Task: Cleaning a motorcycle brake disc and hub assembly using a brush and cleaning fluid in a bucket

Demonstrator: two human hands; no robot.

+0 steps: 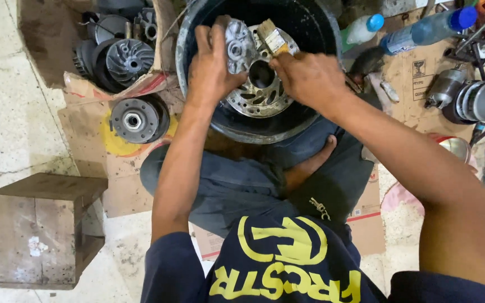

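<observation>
Two hands at work above our black basin (197, 33).
Our left hand (211, 62) fingers clamp the small metal part (237, 46); our right hand (307, 76) fingers grip the brush (270, 36) just beside it.

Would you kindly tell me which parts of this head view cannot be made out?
- Paintbrush handle: hidden inside the right hand.
- Metal part: its near side is covered by the left hand, so the grip is unclear.
- Black basin: far rim cut by the top edge.
- Basin bottom: too dark to see, hidden under the disc.
</observation>
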